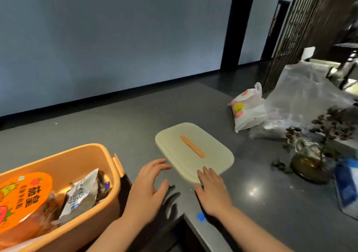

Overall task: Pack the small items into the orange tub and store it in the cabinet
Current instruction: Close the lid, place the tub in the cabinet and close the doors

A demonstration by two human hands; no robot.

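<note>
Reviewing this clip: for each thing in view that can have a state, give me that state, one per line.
orange tub: uncovered, holding snack packets.
cream lid: off the tub, lying flat on the counter.
left hand: open, fingers spread, beside the lid's near edge.
right hand: open, fingertips resting on the lid's near edge.
white snack bag: lying on the counter, appears sealed.
glass jar: lying tilted on the counter.

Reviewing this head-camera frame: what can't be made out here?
- Orange tub: its left and lower parts are cut off by the frame edge; whatever lies under the snack packets is hidden by them.
- Cabinet: not in view.
- Left hand: whether it touches the cream lid is unclear; motion blur.
- Blue packet: cut off at the right edge, print unreadable.
- Glass jar: contents blurred.
</note>
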